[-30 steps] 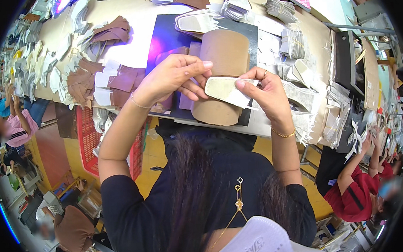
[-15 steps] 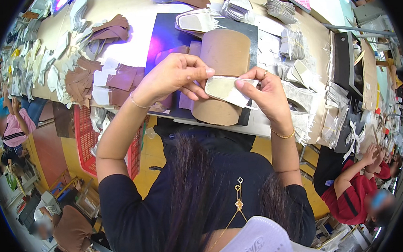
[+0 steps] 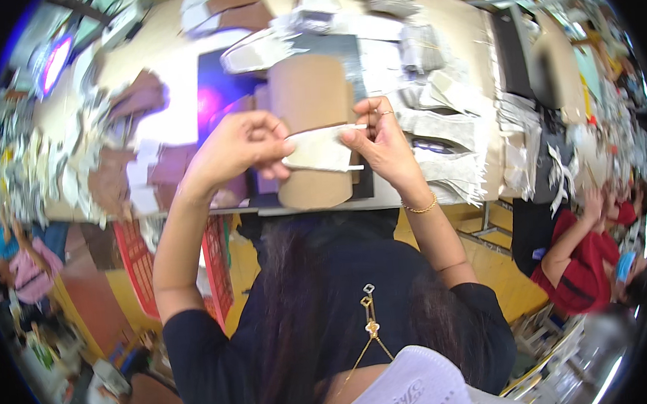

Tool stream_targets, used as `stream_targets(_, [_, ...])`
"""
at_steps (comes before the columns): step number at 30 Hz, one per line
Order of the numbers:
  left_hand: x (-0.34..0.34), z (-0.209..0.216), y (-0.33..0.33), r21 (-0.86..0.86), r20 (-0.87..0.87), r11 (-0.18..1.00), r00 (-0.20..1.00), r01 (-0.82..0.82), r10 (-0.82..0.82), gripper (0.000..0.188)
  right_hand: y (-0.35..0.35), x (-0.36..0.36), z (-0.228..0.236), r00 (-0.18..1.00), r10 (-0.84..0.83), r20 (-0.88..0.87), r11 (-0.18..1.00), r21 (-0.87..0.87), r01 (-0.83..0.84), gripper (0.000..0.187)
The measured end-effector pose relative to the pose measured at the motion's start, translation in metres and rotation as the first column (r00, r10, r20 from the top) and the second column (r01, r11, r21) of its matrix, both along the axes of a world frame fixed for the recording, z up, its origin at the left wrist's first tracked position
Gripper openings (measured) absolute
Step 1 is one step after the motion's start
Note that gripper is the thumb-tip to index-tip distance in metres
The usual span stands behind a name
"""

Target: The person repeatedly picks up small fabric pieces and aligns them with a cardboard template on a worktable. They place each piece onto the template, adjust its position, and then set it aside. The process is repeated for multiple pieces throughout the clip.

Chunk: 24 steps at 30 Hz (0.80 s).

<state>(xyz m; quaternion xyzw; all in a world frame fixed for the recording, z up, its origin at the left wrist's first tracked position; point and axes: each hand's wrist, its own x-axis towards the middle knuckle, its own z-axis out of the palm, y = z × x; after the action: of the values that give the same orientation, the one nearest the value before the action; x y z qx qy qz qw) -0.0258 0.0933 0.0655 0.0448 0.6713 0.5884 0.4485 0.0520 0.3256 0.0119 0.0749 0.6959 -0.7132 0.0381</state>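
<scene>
Head view: left hand [image 3: 240, 148] pinches white piece [image 3: 319, 151]; right hand [image 3: 387, 148] grips its opposite end

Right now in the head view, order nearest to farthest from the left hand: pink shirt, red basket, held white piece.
1. White piece: just right of the left hand.
2. Red basket: lower left.
3. Pink shirt: far left, on another person.

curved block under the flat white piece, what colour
The curved block is tan-brown, clearest in the head view.
</scene>
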Motion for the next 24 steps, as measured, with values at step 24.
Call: stream_targets(24, [-0.003, -0.025, -0.006, 0.118, 0.043, 0.986, 0.993, -0.118, 0.114, 0.015, -0.03, 0.025, -0.026, 0.826, 0.243, -0.509, 0.92, 0.391, -0.03, 0.074])
